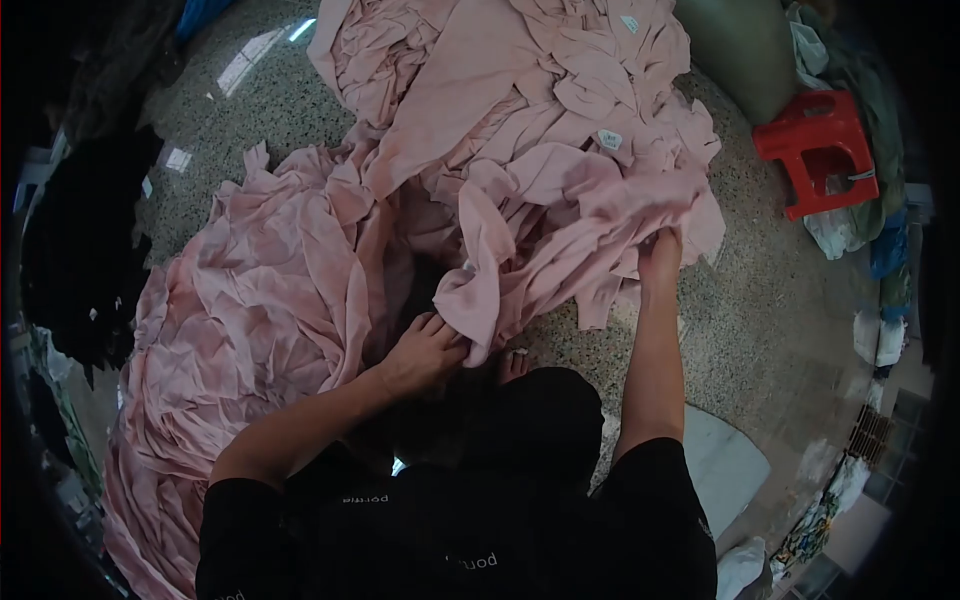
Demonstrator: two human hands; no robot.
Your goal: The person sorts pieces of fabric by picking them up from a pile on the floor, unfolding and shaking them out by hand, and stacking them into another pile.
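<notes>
A pink garment [570,235] is stretched between my two hands, low over the floor. My left hand [425,352] is closed on its near left end, in front of my knees. On the right, my right hand [659,257] grips the other end, its fingers partly hidden under the cloth. Beyond them lies a heap of pink garments [450,95], some with small white labels [609,139]. Left of my left arm rises a large crumpled pile of pink cloth [270,270].
A red plastic stool [818,150] stands at the right. Speckled stone floor [765,290] shows around the cloth. A dark pile [85,250] lies far left. A white board [735,465] is near my right elbow, and plastic bags [832,235] sit below the stool.
</notes>
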